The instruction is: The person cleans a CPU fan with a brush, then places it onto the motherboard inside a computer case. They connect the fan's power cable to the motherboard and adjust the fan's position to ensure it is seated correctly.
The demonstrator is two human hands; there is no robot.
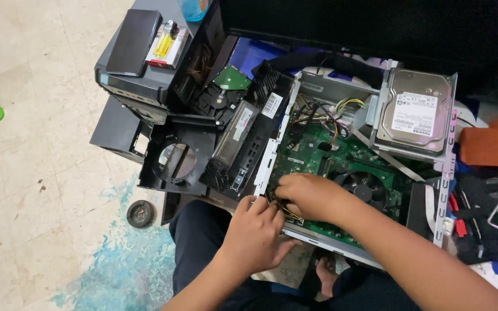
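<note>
We have our 2 hands, left hand point(255, 233) and right hand point(309, 196), pinching small cable ends at the near-left edge of the green board point(318, 155), which looks stiff but fragile, best gripped by its edges.

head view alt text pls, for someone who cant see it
A person's left hand and right hand meet at the near edge of a green motherboard inside an opened desktop computer case. A silver hard drive sits in its tray above; a phone and yellow lighter rest at top left.
</note>
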